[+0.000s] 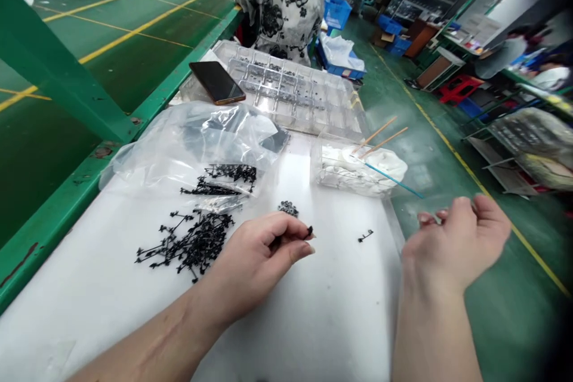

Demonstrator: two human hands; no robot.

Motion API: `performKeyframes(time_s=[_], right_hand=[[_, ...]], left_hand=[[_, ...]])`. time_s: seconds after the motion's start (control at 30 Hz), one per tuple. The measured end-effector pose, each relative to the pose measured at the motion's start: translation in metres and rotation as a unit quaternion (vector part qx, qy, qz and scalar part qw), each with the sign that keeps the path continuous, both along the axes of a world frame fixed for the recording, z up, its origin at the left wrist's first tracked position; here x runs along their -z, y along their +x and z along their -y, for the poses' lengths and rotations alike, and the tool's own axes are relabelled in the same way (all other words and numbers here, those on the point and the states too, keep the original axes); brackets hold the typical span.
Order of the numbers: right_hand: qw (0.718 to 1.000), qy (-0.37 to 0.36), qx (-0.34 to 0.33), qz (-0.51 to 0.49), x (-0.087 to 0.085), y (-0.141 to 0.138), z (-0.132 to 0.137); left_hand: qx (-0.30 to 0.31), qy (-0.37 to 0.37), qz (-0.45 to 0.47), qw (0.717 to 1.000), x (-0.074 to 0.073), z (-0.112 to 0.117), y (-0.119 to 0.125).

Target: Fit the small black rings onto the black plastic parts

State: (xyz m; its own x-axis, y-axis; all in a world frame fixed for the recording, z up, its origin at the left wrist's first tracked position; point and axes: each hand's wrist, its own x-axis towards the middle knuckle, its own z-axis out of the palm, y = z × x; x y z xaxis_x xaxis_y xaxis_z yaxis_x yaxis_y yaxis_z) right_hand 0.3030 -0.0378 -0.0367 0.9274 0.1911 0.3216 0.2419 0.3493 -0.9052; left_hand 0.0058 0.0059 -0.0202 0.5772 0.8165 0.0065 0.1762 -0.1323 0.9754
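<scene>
My left hand (264,253) is closed over the white tabletop, thumb and forefinger pinching a small black plastic part (310,231). Just beyond it lies a cluster of small dark round pieces (288,209). To its left spreads a loose pile of black plastic sprue-like pieces (197,245). My right hand (456,245) is raised by the table's right edge, blurred, its fingers bent and partly hidden; whether it holds anything does not show. A single short black piece (366,236) rests on the table between the hands.
A clear plastic bag (192,131) holds more black pieces. Behind it are a phone (217,82) and a clear compartment tray (295,92). A clear box (358,173) with white material and thin sticks stands at right. Green framing (147,122) borders the left; another person (286,6) sits ahead.
</scene>
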Motion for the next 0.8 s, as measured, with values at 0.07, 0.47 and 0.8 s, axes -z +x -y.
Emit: performKeyframes(time_s=[0.07, 0.47, 0.8], right_hand=[[0.994, -0.022, 0.050, -0.096, 0.004, 0.026, -0.003], [0.961, -0.066, -0.137, -0.229, 0.021, 0.030, -0.020], [0.976, -0.054, -0.140, -0.154, 0.014, 0.021, -0.017]], left_hand=[[-0.006, 0.018, -0.005, 1.000, 0.004, 0.000, -0.001], [-0.006, 0.025, -0.003, 1.000, 0.008, -0.004, -0.001], [-0.002, 0.035, -0.009, 0.999, 0.011, -0.005, -0.001]])
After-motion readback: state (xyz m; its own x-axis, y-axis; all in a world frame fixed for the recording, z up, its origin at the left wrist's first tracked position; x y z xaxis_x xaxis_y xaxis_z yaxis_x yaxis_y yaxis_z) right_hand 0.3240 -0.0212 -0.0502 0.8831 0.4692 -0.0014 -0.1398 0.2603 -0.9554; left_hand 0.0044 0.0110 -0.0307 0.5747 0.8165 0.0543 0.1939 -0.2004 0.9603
